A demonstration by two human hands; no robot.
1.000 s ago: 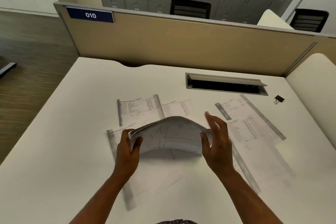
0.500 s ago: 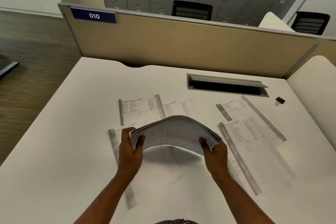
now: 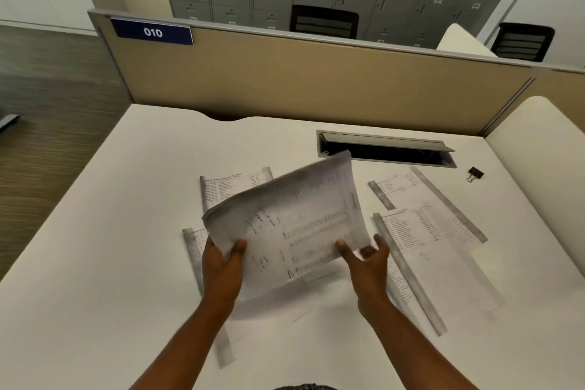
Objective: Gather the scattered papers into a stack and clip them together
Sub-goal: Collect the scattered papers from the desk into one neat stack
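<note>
hands up over the white desk (image 3: pixel 95 263), both forearms reaching in from the near edge. left hand (image 3: pixel 223 266) grips the near-left corner of the thick stack of printed white papers (image 3: pixel 285 225), thumb on top, fingers underneath. right hand (image 3: pixel 367 263) sits at the stack's near-right edge, fingers loosely spread and curled; whether it actually grasps the paper, cannot tell, it's blurred. the stack is lifted off the desk and tilted, far edge raised. loose printed sheets (image 3: pixel 424 225) lie flat to the right of the right hand, more beyond and under the left. small black binder clip (image 3: pixel 474 173) rests far right, well apart from both hands. beyond the stack, an open grey cable tray (image 3: pixel 386 152), dark inside.
</note>
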